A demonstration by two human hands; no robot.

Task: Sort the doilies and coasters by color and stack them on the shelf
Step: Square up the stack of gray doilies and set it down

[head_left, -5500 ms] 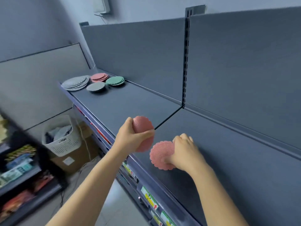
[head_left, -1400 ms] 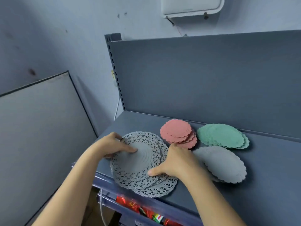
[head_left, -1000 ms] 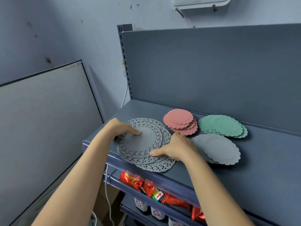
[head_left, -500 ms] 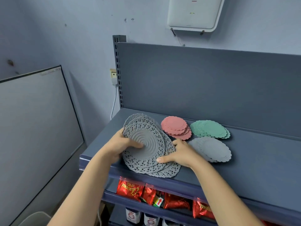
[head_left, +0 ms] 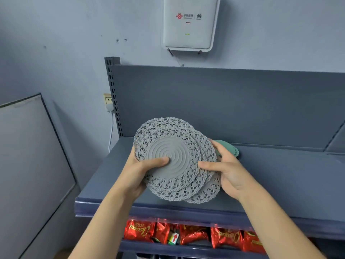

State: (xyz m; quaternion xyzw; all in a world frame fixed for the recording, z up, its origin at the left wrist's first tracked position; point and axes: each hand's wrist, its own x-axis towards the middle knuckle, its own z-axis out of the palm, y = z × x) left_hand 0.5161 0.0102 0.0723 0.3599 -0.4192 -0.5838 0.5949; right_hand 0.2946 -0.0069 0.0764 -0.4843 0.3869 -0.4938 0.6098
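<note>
A fanned stack of grey lace doilies [head_left: 174, 159] is tilted up off the dark grey shelf [head_left: 280, 184], facing me. My left hand [head_left: 136, 171] grips its left edge, thumb pressed on the ribbed centre. My right hand [head_left: 226, 171] holds the right edge, fingers behind and thumb on the lace. Behind my right hand only a sliver of the green coaster pile [head_left: 232, 149] shows. The pink and the plain grey coaster piles are hidden by the doilies and my hands.
The shelf's back panel [head_left: 224, 101] rises close behind. A white wall box [head_left: 189, 23] hangs above. Red snack packets [head_left: 188, 235] fill the lower shelf. A grey board [head_left: 28, 156] leans at the left.
Both hands have lifted the grey doily stack off the shelf and tipped it upright toward me; it now covers the pink and grey coaster piles.
</note>
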